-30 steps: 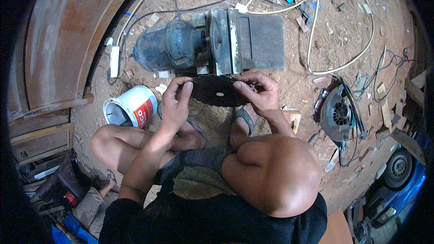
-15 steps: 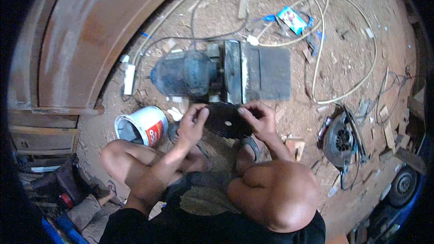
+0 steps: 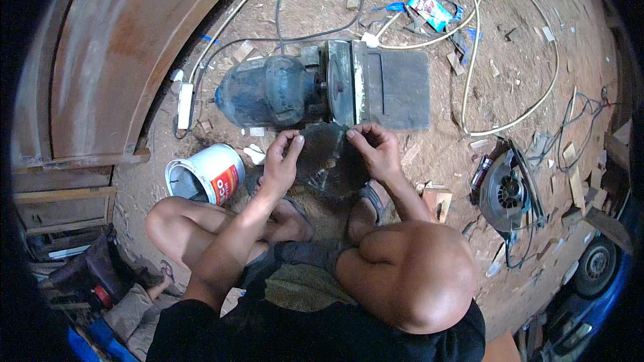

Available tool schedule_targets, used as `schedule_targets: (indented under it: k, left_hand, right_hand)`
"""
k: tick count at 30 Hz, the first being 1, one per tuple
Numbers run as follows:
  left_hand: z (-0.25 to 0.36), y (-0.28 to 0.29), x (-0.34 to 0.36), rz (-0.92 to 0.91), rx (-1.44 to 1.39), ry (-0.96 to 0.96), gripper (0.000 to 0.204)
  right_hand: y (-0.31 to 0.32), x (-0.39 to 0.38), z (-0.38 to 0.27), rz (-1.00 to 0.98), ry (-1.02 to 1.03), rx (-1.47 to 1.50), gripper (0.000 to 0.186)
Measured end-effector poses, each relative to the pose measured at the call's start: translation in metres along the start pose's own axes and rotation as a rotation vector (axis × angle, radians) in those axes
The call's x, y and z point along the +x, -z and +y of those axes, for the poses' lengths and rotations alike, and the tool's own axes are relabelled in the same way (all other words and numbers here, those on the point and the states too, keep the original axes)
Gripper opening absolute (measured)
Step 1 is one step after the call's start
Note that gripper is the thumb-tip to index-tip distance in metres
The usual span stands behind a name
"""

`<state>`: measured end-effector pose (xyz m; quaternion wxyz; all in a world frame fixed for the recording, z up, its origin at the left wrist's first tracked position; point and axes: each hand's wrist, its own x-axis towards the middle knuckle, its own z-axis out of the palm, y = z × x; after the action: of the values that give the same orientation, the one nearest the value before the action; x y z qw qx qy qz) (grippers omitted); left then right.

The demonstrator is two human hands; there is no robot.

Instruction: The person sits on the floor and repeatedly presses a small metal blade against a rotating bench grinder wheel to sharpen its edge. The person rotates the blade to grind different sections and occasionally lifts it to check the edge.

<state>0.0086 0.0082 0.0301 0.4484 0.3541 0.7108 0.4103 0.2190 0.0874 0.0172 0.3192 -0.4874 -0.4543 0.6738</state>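
Observation:
Between my hands I hold a dark, round saw blade (image 3: pixel 329 177) with a small hole near its middle. My left hand (image 3: pixel 283 161) pinches its upper left rim between thumb and fingers. On the upper right rim, my right hand (image 3: pixel 377 154) grips it the same way. The blade is tilted, and some of its face catches the light. Just beyond it lies a bench grinder-like machine: a dusty motor (image 3: pixel 261 92) joined to a disc housing (image 3: pixel 341 84) and a flat dark metal plate (image 3: pixel 402 90).
A white bucket (image 3: pixel 201 173) lies tipped at left. A handheld circular saw (image 3: pixel 504 191) rests on the right among wood scraps. A pale hose or cable (image 3: pixel 557 70) loops across the dirt floor beside a blue packet (image 3: pixel 431 11). A white power strip (image 3: pixel 185 106) lies near the wooden furniture (image 3: pixel 127 47).
The blade has been tilted, so more of its round face shows and its hole no longer shines bright. Both hands stay on its rim and sit slightly higher in the picture.

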Motion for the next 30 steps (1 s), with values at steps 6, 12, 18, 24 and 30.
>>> schedule_targets:
  k: [6,12,18,24,30]
  left_hand:
    - [-0.013,0.000,0.010,0.020,-0.123,0.062,0.024]
    - [-0.012,0.001,0.012,0.019,-0.134,0.058,0.024]
    - [-0.020,0.002,0.013,0.006,-0.177,0.108,0.025]
    - [-0.025,-0.001,0.013,0.002,-0.285,0.202,0.025]
    - [-0.028,-0.002,0.013,-0.018,-0.367,0.215,0.025]
  right_hand:
    - [-0.006,0.012,0.013,0.028,-0.011,-0.001,0.022]
    - [-0.009,0.019,0.019,0.029,-0.004,0.003,0.023]
    - [-0.007,0.019,0.017,0.028,-0.041,-0.071,0.024]
    - [-0.007,0.024,0.017,0.015,-0.063,-0.026,0.023]
    - [-0.006,0.027,0.016,-0.004,-0.067,-0.073,0.024]
